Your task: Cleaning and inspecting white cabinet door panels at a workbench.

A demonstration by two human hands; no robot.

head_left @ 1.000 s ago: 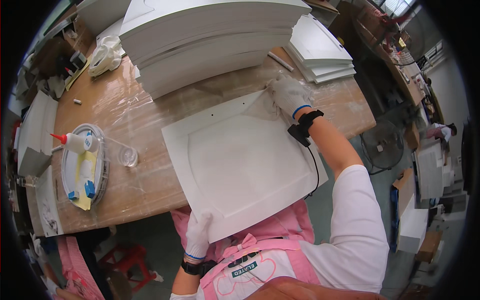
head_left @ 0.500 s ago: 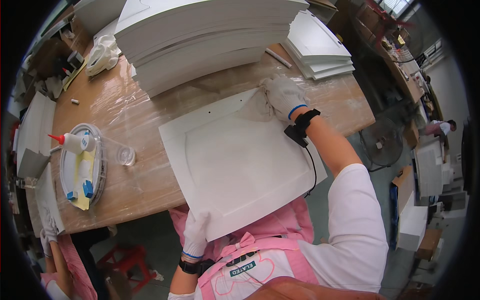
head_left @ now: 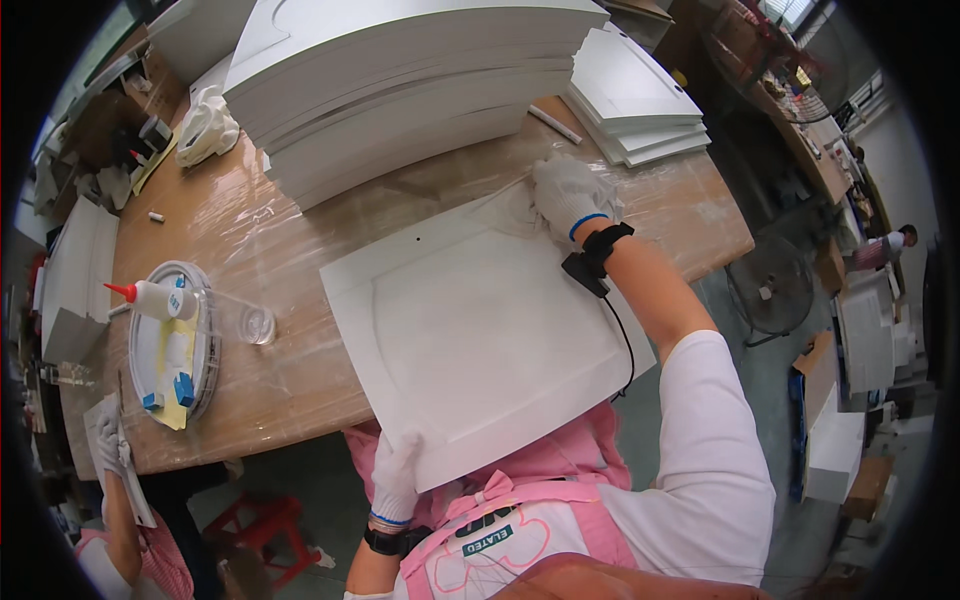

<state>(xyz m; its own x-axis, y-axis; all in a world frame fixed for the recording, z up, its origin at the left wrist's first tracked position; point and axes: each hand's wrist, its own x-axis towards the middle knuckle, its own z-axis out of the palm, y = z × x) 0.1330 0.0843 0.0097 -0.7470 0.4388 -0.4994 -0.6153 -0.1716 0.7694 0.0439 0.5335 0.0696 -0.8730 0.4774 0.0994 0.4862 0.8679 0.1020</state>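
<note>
White panel (head_left: pixel 480 340) lies on the bench (head_left: pixel 250 250), near edge overhanging — left hand (head_left: pixel 395 475) fingers grip its near corner, right hand (head_left: pixel 568 195) presses a cloth (head_left: pixel 510 212) at the far corner — wiping appears unfinished.

A plastic-wrapped wooden workbench (head_left: pixel 250 250) stands beside a floor fan (head_left: pixel 768 290).

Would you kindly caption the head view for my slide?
Gloved left hand steadies a white panel while right hand presses a cloth.

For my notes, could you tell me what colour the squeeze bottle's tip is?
Red, on the squeeze bottle, head view.
</note>
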